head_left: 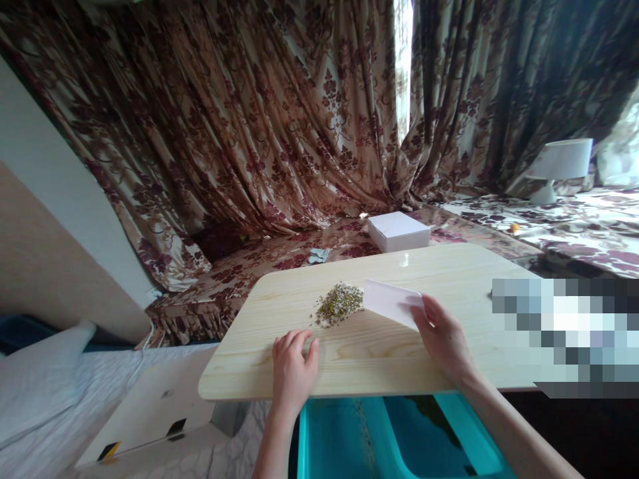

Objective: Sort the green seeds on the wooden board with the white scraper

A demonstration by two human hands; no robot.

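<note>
A loose pile of small grains, mixed greenish yellow, dark and pale, lies on the light wood-grain tabletop. My right hand grips a stiff white card by its right end, thumb on the near face. The card slants over the table, its left end beside the pile's right edge; whether it touches the grains I cannot tell. My left hand rests on the table just in front of the pile, fingers slightly bent and apart, with nothing in it.
Below the table's front edge sits a turquoise plastic tub with a divider and dark bits inside. A white box stands behind the table. At right are a white lamp and a pixelated patch; a pale carton lies at left.
</note>
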